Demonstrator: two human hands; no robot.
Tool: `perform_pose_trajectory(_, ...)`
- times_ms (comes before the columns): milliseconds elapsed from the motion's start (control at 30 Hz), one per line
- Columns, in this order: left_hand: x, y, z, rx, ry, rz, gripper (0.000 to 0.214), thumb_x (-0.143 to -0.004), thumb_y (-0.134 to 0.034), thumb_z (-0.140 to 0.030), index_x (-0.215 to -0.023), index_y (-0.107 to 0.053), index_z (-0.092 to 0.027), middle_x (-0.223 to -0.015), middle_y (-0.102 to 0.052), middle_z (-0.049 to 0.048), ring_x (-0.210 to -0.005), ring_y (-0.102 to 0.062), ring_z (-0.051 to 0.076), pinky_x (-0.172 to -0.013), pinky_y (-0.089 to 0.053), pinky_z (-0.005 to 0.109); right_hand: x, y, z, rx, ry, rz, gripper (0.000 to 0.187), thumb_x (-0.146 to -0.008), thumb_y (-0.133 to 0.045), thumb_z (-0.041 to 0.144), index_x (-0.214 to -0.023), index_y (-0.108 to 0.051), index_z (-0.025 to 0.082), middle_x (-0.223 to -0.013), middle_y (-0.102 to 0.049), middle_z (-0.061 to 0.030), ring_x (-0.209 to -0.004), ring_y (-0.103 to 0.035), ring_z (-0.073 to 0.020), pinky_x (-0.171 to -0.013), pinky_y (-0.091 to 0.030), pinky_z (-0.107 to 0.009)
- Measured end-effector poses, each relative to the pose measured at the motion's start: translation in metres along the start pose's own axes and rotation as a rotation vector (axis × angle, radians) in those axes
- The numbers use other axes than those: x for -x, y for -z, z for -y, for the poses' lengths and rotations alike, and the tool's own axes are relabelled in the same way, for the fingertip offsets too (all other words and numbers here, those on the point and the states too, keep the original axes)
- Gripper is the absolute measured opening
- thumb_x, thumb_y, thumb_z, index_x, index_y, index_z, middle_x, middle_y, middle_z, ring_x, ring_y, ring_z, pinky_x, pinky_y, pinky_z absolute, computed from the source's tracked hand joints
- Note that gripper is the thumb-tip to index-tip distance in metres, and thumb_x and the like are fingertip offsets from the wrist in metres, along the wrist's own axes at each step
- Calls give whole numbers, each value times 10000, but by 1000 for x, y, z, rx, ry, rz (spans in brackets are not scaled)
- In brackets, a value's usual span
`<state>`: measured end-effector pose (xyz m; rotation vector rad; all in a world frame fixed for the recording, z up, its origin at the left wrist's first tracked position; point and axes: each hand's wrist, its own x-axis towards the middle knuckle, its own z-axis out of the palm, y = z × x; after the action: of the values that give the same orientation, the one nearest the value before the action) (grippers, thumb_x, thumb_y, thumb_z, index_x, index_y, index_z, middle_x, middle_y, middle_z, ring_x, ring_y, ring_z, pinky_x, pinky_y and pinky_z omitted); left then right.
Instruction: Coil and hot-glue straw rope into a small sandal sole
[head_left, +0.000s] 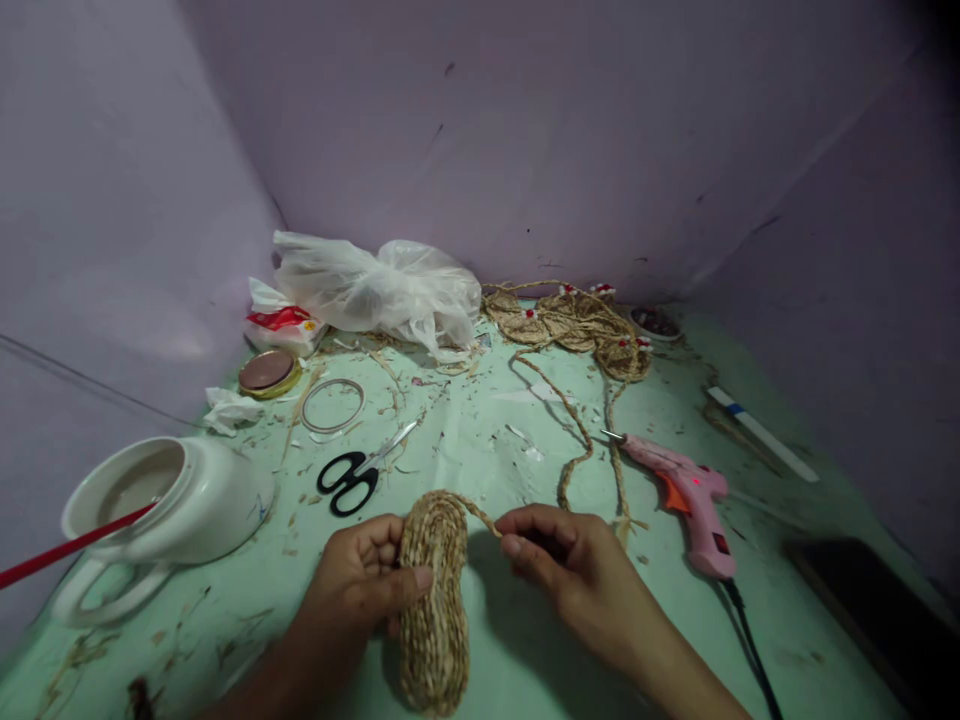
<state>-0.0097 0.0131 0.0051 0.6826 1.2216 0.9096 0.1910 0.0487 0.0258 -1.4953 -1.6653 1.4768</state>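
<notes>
My left hand (367, 580) is closed around the edge of a coiled oval mat of braided straw rope (435, 610), held on edge over the green table, thumb pressed on its face. My right hand (559, 555) pinches the loose braided rope (484, 518) where it leaves the top of the coil. The rope (574, 440) trails away across the table toward a pile of braid (577, 325) at the back.
A pink glue gun (686, 495) with a black cord lies right of my hands. Black scissors (356, 475) lie ahead left, a white ceramic pot (172, 500) with a red stick at far left. A plastic bag (382, 285), a tin lid (268, 372), a wire ring (334, 405) and scraps litter the table (465, 420). Walls close in all round.
</notes>
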Motion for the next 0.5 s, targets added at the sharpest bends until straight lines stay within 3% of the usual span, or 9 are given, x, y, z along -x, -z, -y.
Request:
perform_pose_trajectory(200,5,-12,21,81,114,141,476,-570,-816,-392,-927,-664,-116,-689,-711,101,-481,-602,152,-396,-436,207,-1,-6,-8,91,10,-39,107,-747,-540,257,-710,-608,183,-603,-575,-3,-570,-508,-155,-547,-395,-272)
perform_pose_trajectory(500,2,-8,25,57,106,177,485,-587,-793,-407,-957,-655,-125,-703,-723,102,-444,-583,126,-390,-418,187,1,-6,-7,153,215,-125,167,-761,-506,169,-768,-673,170,-729,-618,-67,-685,-589,-191,-601,-441,-307)
